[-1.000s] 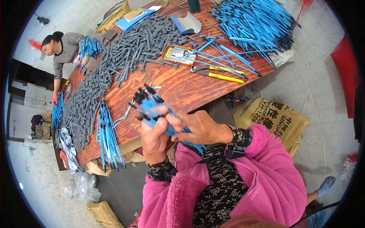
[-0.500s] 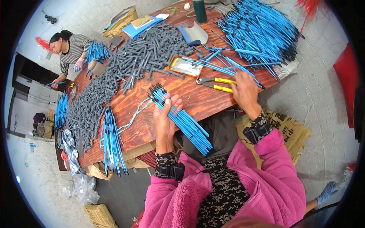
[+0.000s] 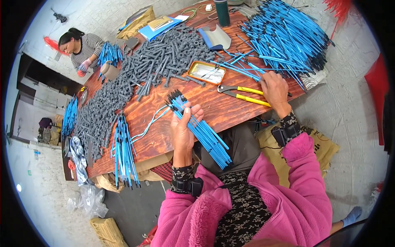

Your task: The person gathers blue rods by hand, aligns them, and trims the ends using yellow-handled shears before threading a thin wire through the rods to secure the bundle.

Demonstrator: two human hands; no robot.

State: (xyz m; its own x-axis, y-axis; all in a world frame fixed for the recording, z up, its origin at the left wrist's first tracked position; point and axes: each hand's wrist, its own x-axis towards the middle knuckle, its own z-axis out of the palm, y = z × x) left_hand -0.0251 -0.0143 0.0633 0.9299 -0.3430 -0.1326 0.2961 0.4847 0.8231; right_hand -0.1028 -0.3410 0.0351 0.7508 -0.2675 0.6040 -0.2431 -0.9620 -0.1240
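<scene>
My left hand (image 3: 183, 131) is closed around a bundle of thin blue rods (image 3: 205, 140) with black ends, held slanting over the table's front edge. The bundle's black tips point up and away from me. Farther right, my right hand (image 3: 275, 91) rests by the table edge, its fingers bent down over the ends of a few loose blue rods (image 3: 242, 71). Its fingertips are partly hidden. Just left of that hand lie pliers (image 3: 243, 94) with yellow handles. A shallow rectangular tin (image 3: 207, 72) with an orange rim sits beyond them, dark thin pieces inside.
A large heap of blue rods (image 3: 288, 35) covers the far right of the table. Grey plastic pieces (image 3: 164, 51) pile across the middle and left. Another rod bundle (image 3: 124, 152) hangs over the front edge. A dark green cup (image 3: 222, 13) stands at the back; a co-worker (image 3: 84, 51) works far left.
My right hand has shifted slightly right, and its fingers have curled at the loose rods' ends. The rods no longer cross the tin. The co-worker's hands have drawn together.
</scene>
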